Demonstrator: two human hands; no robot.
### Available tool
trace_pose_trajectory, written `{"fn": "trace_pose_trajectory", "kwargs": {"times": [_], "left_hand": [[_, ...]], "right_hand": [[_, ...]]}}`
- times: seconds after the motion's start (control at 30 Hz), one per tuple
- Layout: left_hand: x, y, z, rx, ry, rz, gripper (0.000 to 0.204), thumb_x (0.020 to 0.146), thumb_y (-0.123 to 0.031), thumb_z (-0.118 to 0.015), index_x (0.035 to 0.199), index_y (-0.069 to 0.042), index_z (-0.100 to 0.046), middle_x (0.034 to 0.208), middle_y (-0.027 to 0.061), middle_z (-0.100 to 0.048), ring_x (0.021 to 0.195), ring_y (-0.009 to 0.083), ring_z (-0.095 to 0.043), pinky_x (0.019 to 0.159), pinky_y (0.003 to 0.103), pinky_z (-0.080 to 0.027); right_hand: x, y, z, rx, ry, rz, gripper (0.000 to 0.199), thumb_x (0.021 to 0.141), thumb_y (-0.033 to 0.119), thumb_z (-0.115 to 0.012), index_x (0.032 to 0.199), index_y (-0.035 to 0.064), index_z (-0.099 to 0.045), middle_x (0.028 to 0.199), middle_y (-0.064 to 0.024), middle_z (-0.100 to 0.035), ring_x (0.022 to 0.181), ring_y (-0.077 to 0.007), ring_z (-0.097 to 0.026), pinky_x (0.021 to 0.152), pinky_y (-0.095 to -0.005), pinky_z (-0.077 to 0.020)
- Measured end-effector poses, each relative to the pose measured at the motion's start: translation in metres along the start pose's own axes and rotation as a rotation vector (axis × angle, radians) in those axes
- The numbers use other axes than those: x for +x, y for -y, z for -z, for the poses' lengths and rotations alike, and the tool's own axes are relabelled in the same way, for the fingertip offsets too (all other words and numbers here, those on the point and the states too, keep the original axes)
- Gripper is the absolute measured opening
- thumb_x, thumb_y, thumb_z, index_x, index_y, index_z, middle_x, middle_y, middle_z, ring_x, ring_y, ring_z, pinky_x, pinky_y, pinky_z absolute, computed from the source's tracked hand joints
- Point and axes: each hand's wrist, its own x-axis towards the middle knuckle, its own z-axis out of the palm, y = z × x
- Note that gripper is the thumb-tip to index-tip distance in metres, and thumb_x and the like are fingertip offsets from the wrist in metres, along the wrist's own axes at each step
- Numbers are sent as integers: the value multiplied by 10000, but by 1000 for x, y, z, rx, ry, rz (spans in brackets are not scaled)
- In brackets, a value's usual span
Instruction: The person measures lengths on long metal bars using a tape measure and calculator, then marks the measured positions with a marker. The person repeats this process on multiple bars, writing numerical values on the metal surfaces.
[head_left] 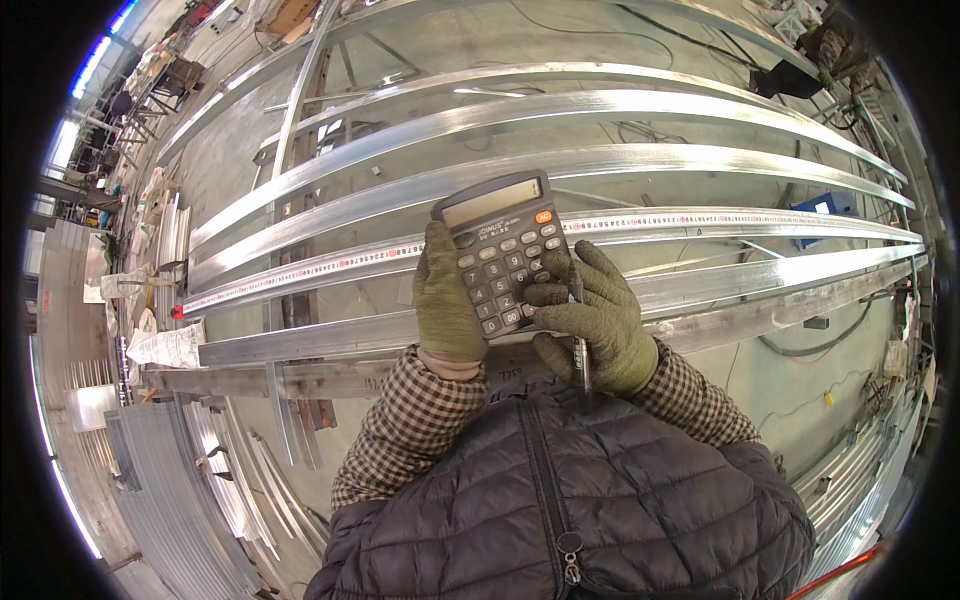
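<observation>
A dark desk calculator [503, 252] is gripped by the gloved left hand [445, 300] above the aluminium profiles [600, 165] and measuring tape [700, 220]. Keys are pressed by the right hand [595, 320], clenched around a pen [582, 350]. A calculation appears underway; careful single-key presses seem called for.

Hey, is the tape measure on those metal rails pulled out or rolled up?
Pulled out. The tape measure lies stretched flat along a metal rail, running from the left side to the far right, passing behind the calculator.
</observation>
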Motion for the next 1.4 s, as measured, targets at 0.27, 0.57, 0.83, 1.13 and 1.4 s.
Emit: {"fn": "trace_pose_trajectory", "kwargs": {"times": [0.27, 0.57, 0.83, 1.13, 1.4], "left_hand": [[-7, -6, -7, -59, -48, 5, 634, 1211, -538, -434, 1463, 22, -593, 1236, 217, -794, 984, 291, -846, 748, 363, -752], [-11, -1, -17, 101, 3, -52, 689, 1223, -546, -370, 1459, 66, -582, 1206, 256, -787, 938, 320, -842, 737, 376, -759], [-6, 0, -3, 26, -114, -59, 604, 1202, -520, -494, 1451, 16, -619, 1226, 204, -798, 973, 281, -844, 766, 371, -755], [-6, -7, 12, 18, -119, -31, 600, 1195, -530, -503, 1463, -4, -613, 1313, 197, -775, 1050, 278, -838, 820, 387, -762], [-1, -6, 21, -33, -36, 64, 604, 1188, -532, -519, 1475, -6, -603, 1306, 207, -775, 1076, 306, -834, 847, 422, -760]], "right_hand": [[1, -2, 3, 31, 72, 54, 376, 728, 125, -905, 1069, 169, -752, 1189, -49, -817, 1322, -367, -719, 1218, -623, -477], [10, -4, 0, -15, -47, -11, 393, 809, 132, -906, 1164, 189, -748, 1257, -66, -823, 1419, -393, -673, 1270, -633, -412], [-3, -11, 12, -2, -154, -81, 363, 806, 80, -873, 1138, 176, -760, 1201, -107, -830, 1282, -396, -733, 1221, -628, -447], [-22, 7, 10, -40, -18, -97, 437, 784, 51, -853, 1191, 155, -735, 1274, -129, -810, 1339, -399, -692, 1232, -625, -452], [-37, 22, 9, 59, -168, -207, 307, 952, 81, -776, 1254, 75, -720, 1271, -178, -800, 1329, -405, -698, 1159, -561, -526]]}}
